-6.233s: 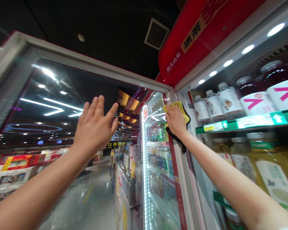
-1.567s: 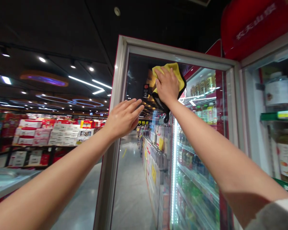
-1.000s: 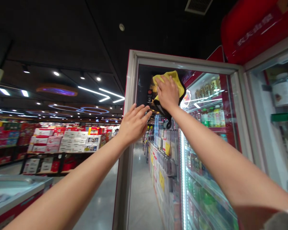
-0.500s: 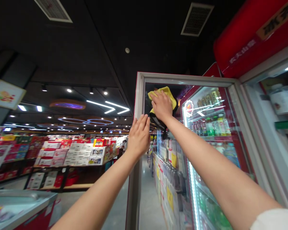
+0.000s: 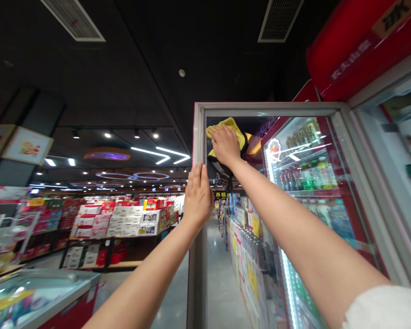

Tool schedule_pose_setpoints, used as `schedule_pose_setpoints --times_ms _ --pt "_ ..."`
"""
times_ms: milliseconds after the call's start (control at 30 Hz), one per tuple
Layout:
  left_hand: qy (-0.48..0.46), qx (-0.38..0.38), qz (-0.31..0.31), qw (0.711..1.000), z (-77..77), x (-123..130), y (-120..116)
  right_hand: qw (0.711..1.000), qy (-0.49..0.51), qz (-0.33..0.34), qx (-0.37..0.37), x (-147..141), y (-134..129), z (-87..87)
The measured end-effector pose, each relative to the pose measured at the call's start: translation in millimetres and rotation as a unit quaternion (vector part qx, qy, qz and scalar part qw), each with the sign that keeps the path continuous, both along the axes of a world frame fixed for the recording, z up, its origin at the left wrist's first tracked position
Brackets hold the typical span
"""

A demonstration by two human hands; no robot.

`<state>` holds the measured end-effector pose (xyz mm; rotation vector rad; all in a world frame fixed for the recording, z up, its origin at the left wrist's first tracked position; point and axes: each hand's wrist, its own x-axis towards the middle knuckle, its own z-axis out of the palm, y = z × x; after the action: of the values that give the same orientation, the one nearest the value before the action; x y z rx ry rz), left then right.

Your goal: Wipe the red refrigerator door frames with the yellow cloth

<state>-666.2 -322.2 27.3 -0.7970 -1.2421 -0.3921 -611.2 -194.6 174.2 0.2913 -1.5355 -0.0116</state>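
My right hand (image 5: 226,145) presses a yellow cloth with a dark grey underside (image 5: 233,125) to the upper left part of the glass (image 5: 255,132) in an open cooler door. Its fingers lie over the cloth, bunching it a little. Lower down, my left hand (image 5: 197,194) rests along the door's grey upright frame (image 5: 199,132), fingers stretched upward and close together. Its thumb is hidden from me. The door stands swung out from the red drinks cooler (image 5: 345,64) on the right.
Bottles on lit shelves (image 5: 308,173) show in the door glass. At lower left stands a chest freezer (image 5: 78,279) with a glass top. Stacked boxes (image 5: 123,221) fill a display table behind it. A dark pillar (image 5: 37,114) rises at far left.
My right hand and the cloth have moved slightly left and up on the glass, nearer the door's upright frame. My left hand stays on the frame. The view has turned a little left.
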Motion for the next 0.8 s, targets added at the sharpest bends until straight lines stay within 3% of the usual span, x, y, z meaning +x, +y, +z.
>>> schedule_pose_setpoints --times_ms 100,200,300,433,567,700,800 --pt "0.000 -0.007 -0.010 1.000 0.2 0 -2 0.999 -0.024 -0.003 0.046 1 -6 -27.7" --pt "-0.001 -0.024 -0.023 0.999 0.4 0 -3 0.990 -0.048 0.018 0.129 9 15 -59.5" --pt "0.001 -0.028 -0.028 0.999 0.1 1 -3 0.975 -0.071 0.052 0.204 16 36 -74.2" --pt "0.008 -0.014 -0.030 0.999 -1.5 4 -3 0.979 -0.016 0.091 0.183 17 30 -65.9" --pt "0.012 0.023 -0.025 0.999 -4.4 13 -5 0.965 -0.041 0.062 0.251 13 4 -37.0" --pt "-0.007 0.021 -0.017 1.000 -7.3 20 -8 0.979 -0.034 0.048 0.195 11 -12 -8.3" --pt "-0.020 0.031 -0.020 0.999 -10.1 22 -10 0.985 -0.022 0.051 0.164 12 -14 -16.2"
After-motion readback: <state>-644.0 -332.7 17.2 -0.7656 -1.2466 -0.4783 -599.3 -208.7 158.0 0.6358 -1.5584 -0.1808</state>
